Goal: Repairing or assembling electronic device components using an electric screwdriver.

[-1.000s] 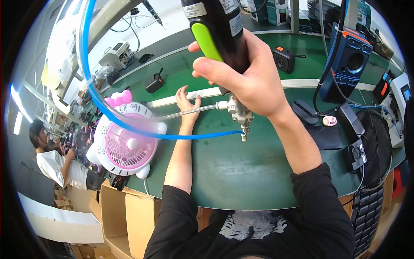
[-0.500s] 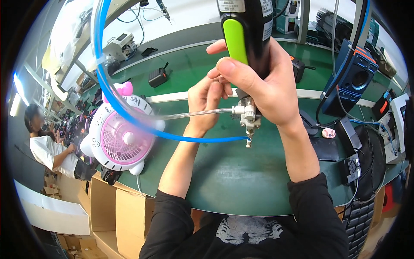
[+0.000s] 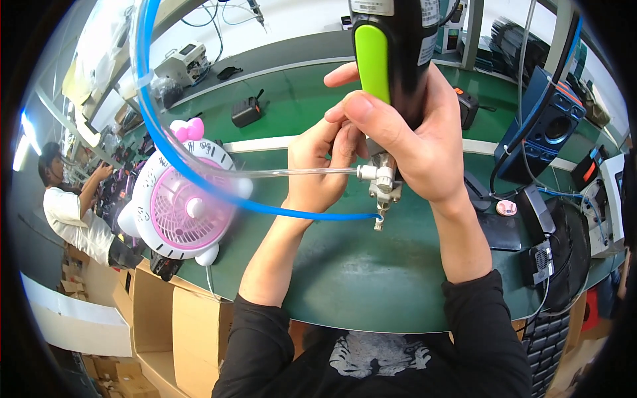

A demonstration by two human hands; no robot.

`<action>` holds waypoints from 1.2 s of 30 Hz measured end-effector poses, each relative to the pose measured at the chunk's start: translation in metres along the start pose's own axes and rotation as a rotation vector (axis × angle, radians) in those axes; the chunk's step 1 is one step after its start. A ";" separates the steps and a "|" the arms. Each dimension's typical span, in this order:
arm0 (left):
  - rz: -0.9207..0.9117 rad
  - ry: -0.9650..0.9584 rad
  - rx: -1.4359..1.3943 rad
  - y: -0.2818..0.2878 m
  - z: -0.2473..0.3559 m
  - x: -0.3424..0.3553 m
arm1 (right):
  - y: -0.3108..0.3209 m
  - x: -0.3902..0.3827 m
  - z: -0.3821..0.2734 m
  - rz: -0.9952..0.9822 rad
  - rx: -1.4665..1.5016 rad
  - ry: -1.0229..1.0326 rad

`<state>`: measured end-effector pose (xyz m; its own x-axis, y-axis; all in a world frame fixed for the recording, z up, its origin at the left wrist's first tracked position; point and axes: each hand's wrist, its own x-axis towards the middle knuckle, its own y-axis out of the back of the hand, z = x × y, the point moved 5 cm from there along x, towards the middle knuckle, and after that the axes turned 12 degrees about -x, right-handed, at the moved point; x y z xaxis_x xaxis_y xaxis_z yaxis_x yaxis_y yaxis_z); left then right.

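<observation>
My right hand is wrapped round a black handheld power tool with a green lever. It holds the tool upright above the bench. Below the grip hangs a metal nozzle head. A clear tube enters its side and a blue hose joins near its tip. Just left of the tool, my left hand has its fingers curled and pinched together. Whatever they hold, if anything, is hidden behind them and the right thumb.
Left on the green bench stands a pink-and-white fan. Small black boxes sit toward the back. A blue speaker and cabled devices line the right. An open cardboard box stands below left. Another person works far left.
The tool and both hands have shifted slightly within the picture, with the same holds. The person at far left has raised their arms.
</observation>
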<state>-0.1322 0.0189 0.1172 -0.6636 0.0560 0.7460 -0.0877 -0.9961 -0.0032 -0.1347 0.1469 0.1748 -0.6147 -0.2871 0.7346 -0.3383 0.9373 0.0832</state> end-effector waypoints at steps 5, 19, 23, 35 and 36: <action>-0.064 -0.066 0.204 -0.007 0.002 0.002 | 0.007 0.001 -0.002 0.075 0.054 0.009; -0.030 -0.083 0.116 -0.006 0.001 -0.004 | 0.008 0.003 0.006 0.154 0.073 -0.025; -0.067 -0.251 0.437 0.001 -0.010 -0.010 | 0.011 0.004 0.004 0.186 -0.005 0.074; -0.147 0.033 1.314 0.310 -0.090 0.010 | 0.014 0.005 0.003 0.164 -0.103 0.020; -0.157 0.046 1.375 0.324 -0.109 0.019 | 0.018 0.003 0.005 0.188 -0.119 0.043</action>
<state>-0.2546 -0.2952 0.0577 -0.7413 0.1480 0.6547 0.6143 -0.2434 0.7506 -0.1464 0.1617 0.1754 -0.6275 -0.0990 0.7723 -0.1325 0.9910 0.0193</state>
